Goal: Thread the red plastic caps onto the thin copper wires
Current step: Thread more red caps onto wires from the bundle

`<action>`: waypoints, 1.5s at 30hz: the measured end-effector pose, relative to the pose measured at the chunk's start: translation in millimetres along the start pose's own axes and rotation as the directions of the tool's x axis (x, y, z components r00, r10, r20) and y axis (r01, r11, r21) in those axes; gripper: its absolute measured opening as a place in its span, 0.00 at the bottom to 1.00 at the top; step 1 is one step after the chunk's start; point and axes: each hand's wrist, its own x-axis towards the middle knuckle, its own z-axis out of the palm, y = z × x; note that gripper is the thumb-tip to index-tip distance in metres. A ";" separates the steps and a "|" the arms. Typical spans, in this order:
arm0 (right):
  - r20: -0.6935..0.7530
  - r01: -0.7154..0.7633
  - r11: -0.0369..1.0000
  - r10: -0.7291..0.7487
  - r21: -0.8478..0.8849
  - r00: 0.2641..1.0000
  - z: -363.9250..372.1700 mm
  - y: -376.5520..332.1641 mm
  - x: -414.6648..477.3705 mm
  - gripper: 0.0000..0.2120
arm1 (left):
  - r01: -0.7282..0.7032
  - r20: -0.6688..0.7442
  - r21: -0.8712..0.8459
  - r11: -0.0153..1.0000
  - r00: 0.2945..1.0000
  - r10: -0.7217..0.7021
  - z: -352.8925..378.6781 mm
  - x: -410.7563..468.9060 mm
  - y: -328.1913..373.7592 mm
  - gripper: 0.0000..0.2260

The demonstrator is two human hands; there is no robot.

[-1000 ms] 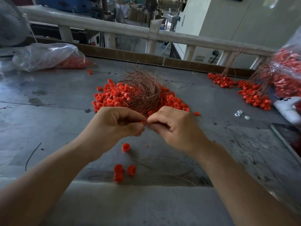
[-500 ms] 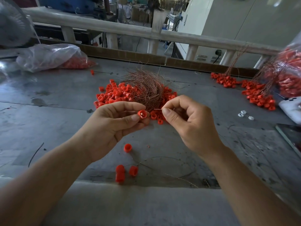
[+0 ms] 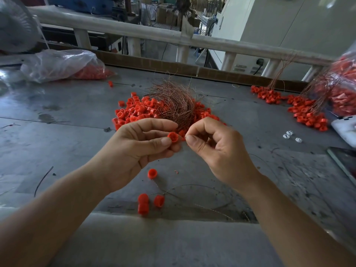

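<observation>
**Cap mouth and wire pinch: gap nearly gone**

Far left, a bag of caps [image 3: 57, 64] is lying on the table [image 3: 57, 116], out of play. My left hand [image 3: 134, 147] is pinching one red cap [image 3: 172, 137] between thumb and forefinger. Its mouth seems to be facing right, so the bore is running roughly left to right. Just beside it, my right hand [image 3: 217, 151] is pinching thumb to forefinger on the copper wire, though the strand there is too thin to make out. The pile of caps [image 3: 134, 112] and the wire bundle [image 3: 173, 105] are sitting behind both hands.

The next move is depending on lining the wire up with that bore, and I judge the right hand is making the approach.

Half a second ago a clear gap and a bare wire tip were showing between the hands. Now pinch and cap are almost touching.
</observation>
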 end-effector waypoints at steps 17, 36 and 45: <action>0.055 -0.050 0.999 0.049 0.021 0.997 1.2 1.1 -1.5 0.04 | -0.003 0.034 0.073 0.997 0.999 0.000 3.5 -2.4 -1.2 0.15; 0.034 -0.132 0.986 0.130 0.098 0.991 5.1 4.8 -2.6 0.04 | -0.044 -0.001 0.073 0.996 0.999 0.045 3.3 -1.5 -2.3 0.12; 0.044 -0.143 0.982 0.139 0.121 0.989 3.8 2.1 -3.2 0.07 | -0.049 -0.023 0.077 0.996 0.998 0.051 3.6 -1.0 -2.0 0.13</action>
